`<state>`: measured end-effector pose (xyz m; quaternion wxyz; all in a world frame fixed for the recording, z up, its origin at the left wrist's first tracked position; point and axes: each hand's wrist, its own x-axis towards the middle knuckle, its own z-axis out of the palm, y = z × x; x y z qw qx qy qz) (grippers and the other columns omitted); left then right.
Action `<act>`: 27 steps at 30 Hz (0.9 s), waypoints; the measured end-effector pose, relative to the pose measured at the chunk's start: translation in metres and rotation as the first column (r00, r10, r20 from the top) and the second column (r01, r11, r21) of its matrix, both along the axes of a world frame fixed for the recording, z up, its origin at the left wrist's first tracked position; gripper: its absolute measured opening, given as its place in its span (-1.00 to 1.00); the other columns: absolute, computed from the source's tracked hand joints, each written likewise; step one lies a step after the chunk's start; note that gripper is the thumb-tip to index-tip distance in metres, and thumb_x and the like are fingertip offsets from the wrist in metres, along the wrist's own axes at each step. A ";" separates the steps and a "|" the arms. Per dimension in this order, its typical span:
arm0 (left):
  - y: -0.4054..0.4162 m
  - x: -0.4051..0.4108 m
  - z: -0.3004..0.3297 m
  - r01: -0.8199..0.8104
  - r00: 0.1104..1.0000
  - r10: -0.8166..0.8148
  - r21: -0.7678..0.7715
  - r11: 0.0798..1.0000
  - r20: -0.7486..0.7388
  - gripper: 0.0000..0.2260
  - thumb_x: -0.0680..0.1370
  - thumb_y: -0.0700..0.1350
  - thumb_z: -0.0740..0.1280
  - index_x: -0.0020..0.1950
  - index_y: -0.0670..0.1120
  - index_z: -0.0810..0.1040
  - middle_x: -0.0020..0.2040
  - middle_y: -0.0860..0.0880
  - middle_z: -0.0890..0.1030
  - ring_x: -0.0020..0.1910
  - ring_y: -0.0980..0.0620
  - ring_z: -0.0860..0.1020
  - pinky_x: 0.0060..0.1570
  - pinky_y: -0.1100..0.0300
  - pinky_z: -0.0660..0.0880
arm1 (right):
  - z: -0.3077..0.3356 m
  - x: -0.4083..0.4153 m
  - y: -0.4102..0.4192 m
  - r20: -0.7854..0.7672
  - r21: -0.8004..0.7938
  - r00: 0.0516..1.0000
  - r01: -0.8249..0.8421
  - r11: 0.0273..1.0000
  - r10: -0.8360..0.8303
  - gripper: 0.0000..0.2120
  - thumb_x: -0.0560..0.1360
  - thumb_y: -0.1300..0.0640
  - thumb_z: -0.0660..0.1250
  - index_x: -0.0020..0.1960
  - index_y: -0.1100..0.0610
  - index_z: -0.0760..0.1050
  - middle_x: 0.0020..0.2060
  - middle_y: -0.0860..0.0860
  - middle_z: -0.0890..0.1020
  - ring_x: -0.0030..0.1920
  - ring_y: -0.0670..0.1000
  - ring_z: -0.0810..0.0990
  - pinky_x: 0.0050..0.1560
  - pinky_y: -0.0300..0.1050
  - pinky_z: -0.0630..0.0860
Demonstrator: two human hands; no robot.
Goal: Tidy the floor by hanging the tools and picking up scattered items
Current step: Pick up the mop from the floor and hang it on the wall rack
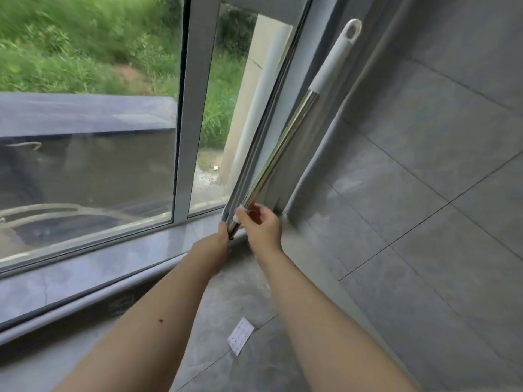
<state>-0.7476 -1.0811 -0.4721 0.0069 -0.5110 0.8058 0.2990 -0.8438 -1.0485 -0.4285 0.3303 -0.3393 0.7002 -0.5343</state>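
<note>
Both hands close round the low end of a tool handle (278, 149) at the far corner by the window: the left hand (219, 239) wraps it from the left, the right hand (261, 226) pinches it just above. The pole slants up to the right, chrome, likely slick, stiff and light; its white cap has a hanging eye (351, 31). On the near grey tiled floor (424, 250) lies a paper slip (240, 335). A stone sill (85, 273) runs left.
</note>
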 end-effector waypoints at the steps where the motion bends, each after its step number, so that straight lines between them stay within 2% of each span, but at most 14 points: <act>1: 0.001 -0.008 0.020 0.010 0.999 -0.011 -0.028 1.000 -0.033 -0.60 0.61 -0.16 0.14 0.43 -0.19 0.14 0.15 -0.24 0.60 0.10 -0.23 0.59 0.12 -0.07 0.51 | 0.022 -0.006 0.003 0.017 -0.035 0.999 0.032 0.999 -0.032 -0.77 0.45 0.16 0.43 0.07 0.23 0.59 -0.07 0.08 0.68 -0.06 0.00 0.63 0.01 -0.21 0.56; 3: 0.005 -0.021 0.053 0.032 0.996 -0.038 -0.062 0.998 -0.087 -0.64 0.62 -0.17 0.14 0.38 -0.21 0.18 0.13 -0.25 0.59 0.10 -0.26 0.58 0.06 -0.08 0.48 | 0.060 -0.018 0.007 0.062 -0.092 0.995 0.082 0.992 -0.076 -0.78 0.43 0.16 0.46 0.06 0.19 0.58 -0.13 0.02 0.65 -0.09 -0.03 0.60 0.00 -0.20 0.55; 5: 0.011 -0.039 0.087 0.108 0.989 -0.118 -0.111 0.988 -0.090 -0.62 0.57 -0.24 0.23 0.33 -0.24 0.19 0.03 -0.22 0.59 0.06 -0.23 0.60 -0.04 -0.05 0.48 | 0.099 -0.035 0.015 0.075 -0.156 0.993 0.102 0.982 -0.091 -0.85 0.42 0.13 0.47 -0.05 0.12 0.57 -0.25 -0.08 0.61 -0.21 -0.11 0.56 -0.15 -0.32 0.51; 8: 0.026 -0.071 0.137 0.193 0.968 -0.214 -0.163 0.968 -0.129 -0.67 0.56 -0.24 0.24 0.27 -0.24 0.23 0.08 -0.24 0.59 0.05 -0.22 0.59 0.05 -0.08 0.51 | 0.151 -0.061 0.040 0.040 -0.255 0.990 0.140 0.957 -0.134 -0.88 0.42 0.09 0.47 -0.14 0.10 0.56 -0.37 -0.12 0.55 -0.32 -0.15 0.50 -0.32 -0.45 0.45; 10: 0.038 -0.094 0.165 0.229 0.952 -0.259 -0.186 0.956 -0.161 -0.72 0.58 -0.21 0.22 0.24 -0.23 0.25 0.09 -0.26 0.58 0.06 -0.26 0.58 0.08 -0.12 0.51 | 0.181 -0.080 0.058 0.011 -0.309 0.982 0.184 0.933 -0.190 -0.88 0.43 0.07 0.47 -0.20 0.08 0.55 -0.38 -0.10 0.54 -0.32 -0.12 0.50 -0.27 -0.39 0.48; 13: 0.063 -0.137 0.203 0.269 0.930 -0.306 -0.191 0.944 -0.204 -0.78 0.58 -0.16 0.22 0.14 -0.20 0.25 0.11 -0.26 0.56 0.09 -0.27 0.56 0.08 -0.09 0.49 | 0.227 -0.117 0.089 -0.062 -0.402 0.952 0.251 0.880 -0.299 -0.88 0.46 0.09 0.43 -0.14 0.14 0.59 -0.31 -0.01 0.58 -0.23 -0.01 0.56 -0.06 -0.12 0.56; 15: 0.078 -0.166 0.220 0.268 0.913 -0.315 -0.201 0.942 -0.260 -0.78 0.58 -0.12 0.23 0.11 -0.19 0.24 0.14 -0.23 0.55 0.11 -0.25 0.55 0.09 -0.06 0.48 | 0.246 -0.143 0.107 -0.076 -0.444 0.928 0.296 0.846 -0.364 -0.91 0.49 0.11 0.40 -0.07 0.13 0.59 -0.30 -0.02 0.62 -0.24 -0.04 0.60 -0.09 -0.19 0.58; 17: 0.094 -0.199 0.236 0.264 0.888 -0.328 -0.226 0.938 -0.322 -0.73 0.58 -0.09 0.25 0.16 -0.19 0.27 0.12 -0.18 0.54 0.11 -0.20 0.55 0.10 -0.05 0.48 | 0.260 -0.172 0.127 -0.070 -0.471 0.902 0.346 0.811 -0.425 -0.92 0.50 0.13 0.38 -0.15 0.12 0.56 -0.33 -0.01 0.61 -0.29 -0.09 0.59 -0.20 -0.32 0.56; 18: 0.103 -0.216 0.243 0.272 0.872 -0.344 -0.240 0.932 -0.348 -0.75 0.57 -0.09 0.26 0.13 -0.17 0.27 0.08 -0.15 0.53 0.08 -0.18 0.55 0.07 -0.03 0.47 | 0.266 -0.187 0.138 -0.084 -0.471 0.883 0.372 0.800 -0.461 -0.87 0.50 0.11 0.38 -0.20 0.13 0.55 -0.33 0.02 0.61 -0.29 -0.06 0.58 -0.19 -0.29 0.56; 20: 0.122 -0.253 0.255 0.288 0.836 -0.372 -0.253 0.924 -0.403 -0.78 0.56 -0.11 0.28 0.02 -0.12 0.23 0.03 -0.15 0.51 -0.02 -0.14 0.51 0.01 0.00 0.45 | 0.279 -0.217 0.161 -0.134 -0.451 0.850 0.405 0.796 -0.509 -0.80 0.51 0.08 0.36 -0.21 0.20 0.55 -0.27 0.16 0.64 -0.21 0.04 0.59 -0.05 -0.05 0.56; 22: 0.144 -0.293 0.267 0.314 0.810 -0.412 -0.285 0.906 -0.417 -0.81 0.55 -0.13 0.29 0.03 -0.09 0.27 0.08 -0.18 0.53 0.01 -0.17 0.50 0.03 0.00 0.44 | 0.295 -0.251 0.186 -0.153 -0.460 0.832 0.418 0.783 -0.533 -0.76 0.51 0.10 0.35 -0.15 0.30 0.56 -0.22 0.25 0.64 -0.19 0.10 0.59 0.00 0.05 0.57; 24: 0.162 -0.329 0.274 0.355 0.791 -0.469 -0.330 0.875 -0.393 -0.82 0.54 -0.14 0.30 0.03 -0.09 0.31 0.11 -0.18 0.55 0.08 -0.19 0.52 0.04 0.01 0.44 | 0.314 -0.286 0.209 -0.189 -0.475 0.808 0.423 0.772 -0.559 -0.75 0.49 0.14 0.37 -0.11 0.36 0.56 -0.18 0.29 0.66 -0.20 0.08 0.59 -0.02 0.05 0.58; 27: 0.184 -0.380 0.284 0.397 0.729 -0.526 -0.355 0.846 -0.439 -0.80 0.50 -0.18 0.34 -0.06 -0.09 0.29 -0.01 -0.14 0.54 0.02 -0.16 0.53 -0.08 0.08 0.41 | 0.344 -0.336 0.241 -0.254 -0.476 0.787 0.404 0.781 -0.562 -0.87 0.47 0.16 0.39 -0.10 0.24 0.58 -0.18 0.18 0.68 -0.18 0.04 0.60 -0.04 -0.04 0.55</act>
